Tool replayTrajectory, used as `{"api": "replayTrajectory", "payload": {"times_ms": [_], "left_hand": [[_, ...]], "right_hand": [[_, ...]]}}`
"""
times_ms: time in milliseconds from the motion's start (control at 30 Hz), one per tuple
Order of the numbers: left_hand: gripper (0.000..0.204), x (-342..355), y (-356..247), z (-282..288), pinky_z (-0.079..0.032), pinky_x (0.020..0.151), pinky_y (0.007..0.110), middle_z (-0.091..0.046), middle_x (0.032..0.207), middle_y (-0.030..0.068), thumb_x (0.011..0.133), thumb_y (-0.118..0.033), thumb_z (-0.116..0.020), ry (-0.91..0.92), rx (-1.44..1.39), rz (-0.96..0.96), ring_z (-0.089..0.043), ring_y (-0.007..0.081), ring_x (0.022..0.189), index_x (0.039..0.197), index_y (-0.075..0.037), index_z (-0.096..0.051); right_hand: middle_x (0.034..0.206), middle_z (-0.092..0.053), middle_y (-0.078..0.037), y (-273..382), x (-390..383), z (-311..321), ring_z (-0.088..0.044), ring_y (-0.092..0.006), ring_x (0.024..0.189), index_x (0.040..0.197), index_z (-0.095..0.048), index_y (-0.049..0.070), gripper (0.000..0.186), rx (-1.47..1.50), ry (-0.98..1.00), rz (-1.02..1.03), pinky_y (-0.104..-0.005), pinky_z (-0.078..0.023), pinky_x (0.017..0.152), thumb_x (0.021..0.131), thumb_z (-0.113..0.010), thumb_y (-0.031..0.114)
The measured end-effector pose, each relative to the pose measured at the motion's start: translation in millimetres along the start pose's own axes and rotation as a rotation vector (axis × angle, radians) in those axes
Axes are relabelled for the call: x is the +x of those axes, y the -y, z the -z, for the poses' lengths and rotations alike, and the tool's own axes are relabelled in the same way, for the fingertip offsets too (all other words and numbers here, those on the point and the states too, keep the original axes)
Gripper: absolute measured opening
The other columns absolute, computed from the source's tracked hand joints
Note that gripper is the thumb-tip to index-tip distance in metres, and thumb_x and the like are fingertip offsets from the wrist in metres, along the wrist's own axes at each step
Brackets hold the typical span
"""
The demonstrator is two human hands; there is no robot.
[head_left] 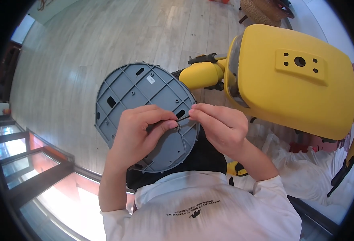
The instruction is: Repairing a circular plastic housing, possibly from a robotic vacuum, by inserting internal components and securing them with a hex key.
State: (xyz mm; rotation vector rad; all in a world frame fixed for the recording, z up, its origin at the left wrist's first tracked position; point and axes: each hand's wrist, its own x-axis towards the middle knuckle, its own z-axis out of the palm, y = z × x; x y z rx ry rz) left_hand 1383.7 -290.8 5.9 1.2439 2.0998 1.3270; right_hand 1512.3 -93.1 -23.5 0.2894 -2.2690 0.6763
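A round grey plastic panel (124, 86) with crossing ribs, slots and screw posts rests over my lap. Above its near right part, a thin dark wire-like strand (183, 118) spans the short gap between my hands. My left hand (143, 128) pinches one end close to a small round post. The other end is between the fingertips of my right hand (221, 124), near the panel's right edge. A thin curved line (183, 140) runs down the panel below the post; I cannot tell whether it is a wire or a moulded ridge.
To the right stands a large yellow toy-vehicle body (281, 80) with a yellow arm-like part (201, 75) reaching toward the panel. Clear plastic wrapping (305, 168) lies beneath it. A woven basket (261, 12) is at the back, and glass panes (28, 168) are at the left.
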Motion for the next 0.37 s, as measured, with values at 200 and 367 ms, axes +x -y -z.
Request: {"api": "replayTrajectory", "payload": {"times_ms": [200,367], "left_hand": [[0.011,-1.7,1.2,-2.2,-0.050,0.061,0.030,-0.071,0.081,0.0096,0.082,-0.005,-0.080,0.013,0.058,-0.089,-0.067,0.0223,0.070,0.092,-0.002,-0.077],[0.011,-5.8,2.9,-0.8,-0.050,0.062,0.029,-0.072,0.082,0.0097,0.079,0.000,-0.081,0.039,0.060,-0.144,-0.068,0.0211,0.071,0.089,-0.001,-0.078]], "right_hand": [[0.098,-0.074,-0.013,3.9,-11.5,5.8,-0.070,-0.0189,0.069,0.101,-0.076,-0.003,0.030,-0.055,0.021,0.047,-0.0269,-0.054,0.057,0.072,-0.074,0.004],[0.097,-0.077,-0.014,21.4,-4.2,20.6,-0.074,-0.0221,0.073,0.099,-0.079,0.001,0.029,-0.130,0.124,0.025,-0.0263,-0.058,0.061,0.071,-0.075,-0.004]]}}
